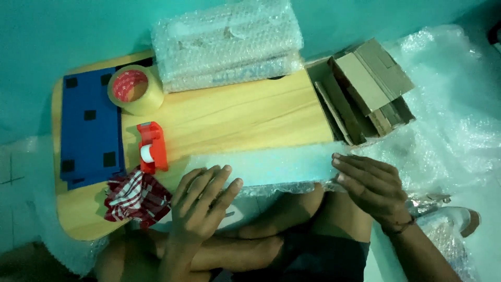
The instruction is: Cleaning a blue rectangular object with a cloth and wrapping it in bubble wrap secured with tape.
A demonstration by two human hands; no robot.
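Bubble wrap sheet (271,169) lies between both flat, open hands: left hand (201,203), right hand (368,185).

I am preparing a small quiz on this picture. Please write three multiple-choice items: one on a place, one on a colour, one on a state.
1. Where does the tape roll stand?
A) beside the blue sheets
B) on the cardboard pieces
C) on the floor

2. What colour is the tape dispenser?
A) green
B) red
C) black

3. How are both hands?
A) in fists
B) flat on the bubble wrap sheet
C) lifted

Key: 1 A, it overlaps their top right corner; 2 B, red body; 3 B, left hand and right hand press it with open fingers.
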